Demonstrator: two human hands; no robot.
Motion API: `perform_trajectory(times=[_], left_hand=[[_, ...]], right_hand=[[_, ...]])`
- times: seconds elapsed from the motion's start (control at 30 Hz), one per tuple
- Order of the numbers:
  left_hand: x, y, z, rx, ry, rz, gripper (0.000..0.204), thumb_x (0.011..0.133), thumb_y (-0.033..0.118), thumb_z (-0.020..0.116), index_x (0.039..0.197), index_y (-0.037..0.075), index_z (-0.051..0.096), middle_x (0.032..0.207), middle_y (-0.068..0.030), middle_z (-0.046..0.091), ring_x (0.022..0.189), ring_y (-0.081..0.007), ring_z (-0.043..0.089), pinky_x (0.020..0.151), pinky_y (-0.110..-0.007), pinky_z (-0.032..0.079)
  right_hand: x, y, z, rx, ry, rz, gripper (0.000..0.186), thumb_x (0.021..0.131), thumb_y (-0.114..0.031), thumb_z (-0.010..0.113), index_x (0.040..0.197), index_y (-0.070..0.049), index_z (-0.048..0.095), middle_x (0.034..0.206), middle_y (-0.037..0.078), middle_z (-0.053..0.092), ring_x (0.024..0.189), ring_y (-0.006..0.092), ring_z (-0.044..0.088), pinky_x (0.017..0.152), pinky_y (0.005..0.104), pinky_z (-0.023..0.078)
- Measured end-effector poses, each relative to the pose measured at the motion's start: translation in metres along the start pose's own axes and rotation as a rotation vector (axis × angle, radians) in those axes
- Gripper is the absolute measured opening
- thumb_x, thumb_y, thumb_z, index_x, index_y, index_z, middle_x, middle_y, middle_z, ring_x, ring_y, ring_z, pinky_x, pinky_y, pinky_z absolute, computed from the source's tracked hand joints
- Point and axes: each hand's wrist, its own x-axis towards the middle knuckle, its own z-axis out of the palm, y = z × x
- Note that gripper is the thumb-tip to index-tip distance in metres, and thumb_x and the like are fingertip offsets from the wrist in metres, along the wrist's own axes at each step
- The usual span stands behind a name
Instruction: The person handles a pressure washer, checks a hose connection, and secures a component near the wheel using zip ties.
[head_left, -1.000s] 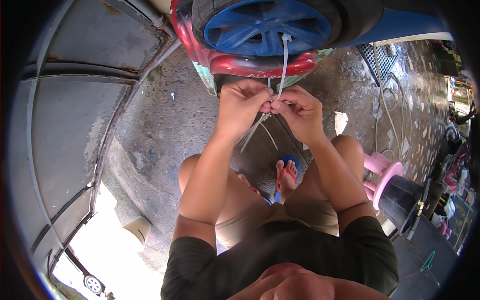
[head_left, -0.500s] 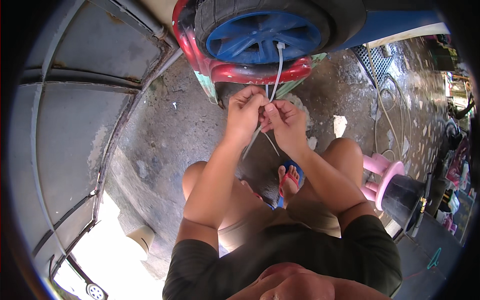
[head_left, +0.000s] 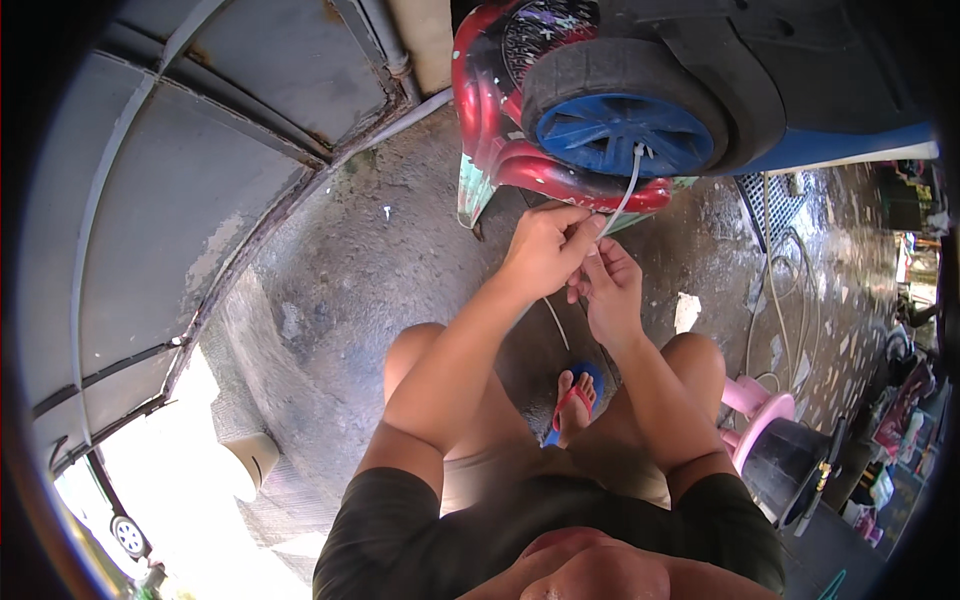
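A white cable tie (head_left: 627, 197) comes out of the blue spoked wheel (head_left: 575, 128) and runs down to my two hands. My left hand (head_left: 550, 248) has its thumb and fingers closed on the strip. Just below it, my right hand (head_left: 614, 295) has its thumb and fingertips bent together close to the left fingers; what lies between them is mostly hidden. A loose white end (head_left: 558, 325) hangs below my hands. Around the blue hub sits a black tyre (head_left: 560, 80), over a red, chipped-paint seat (head_left: 545, 172).
A grey metal gate (head_left: 190, 200) stands on the left. On the right are a pink stool (head_left: 765, 415) with a black tub (head_left: 785, 455), a coiled hose (head_left: 790, 300) and a blue crate (head_left: 775, 210). My foot in a red-strapped slipper (head_left: 573, 398) rests below my hands.
The view has shifted, so the wheel and gate sit further right and lower. My left hand has moved along the strip, slightly higher than my right. Both hands stay close together.
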Motion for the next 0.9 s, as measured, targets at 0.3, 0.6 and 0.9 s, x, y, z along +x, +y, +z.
perform_trajectory(times=[0.3, 0.6, 0.9], left_hand=[[-0.001, -0.010, 0.015, -0.054, 0.161, 0.109, 0.029, 0.096, 0.020, 0.065, 0.081, -0.004, 0.069, 0.072, -0.0128, 0.063, 0.050, -0.0170, 0.062, 0.047, -0.033, 0.045], [-0.014, -0.026, 0.002, -0.488, -0.196, -0.074, 0.018, 0.099, 0.003, 0.056, 0.111, -0.006, 0.066, 0.096, -0.0077, 0.069, 0.080, -0.0132, 0.066, 0.066, -0.028, 0.054], [-0.018, -0.025, -0.002, -0.410, -0.230, -0.092, 0.022, 0.102, 0.010, 0.057, 0.116, -0.004, 0.066, 0.102, -0.0084, 0.071, 0.094, -0.0132, 0.066, 0.086, -0.029, 0.054]], right_hand=[[-0.003, -0.004, 0.003, 0.165, 0.031, 0.042, 0.018, 0.103, -0.022, 0.057, 0.099, -0.004, 0.059, 0.076, 0.005, 0.064, 0.061, 0.0110, 0.060, 0.049, 0.0253, 0.046], [0.002, -0.006, 0.003, 0.007, 0.038, -0.020, 0.013, 0.097, -0.008, 0.047, 0.099, -0.004, 0.059, 0.070, -0.001, 0.053, 0.055, 0.0063, 0.048, 0.048, 0.0217, 0.036], [-0.013, 0.008, -0.004, -0.358, 0.124, -0.242, 0.016, 0.094, -0.003, 0.049, 0.084, 0.000, 0.061, 0.069, -0.002, 0.052, 0.060, 0.0050, 0.046, 0.053, 0.0238, 0.035]])
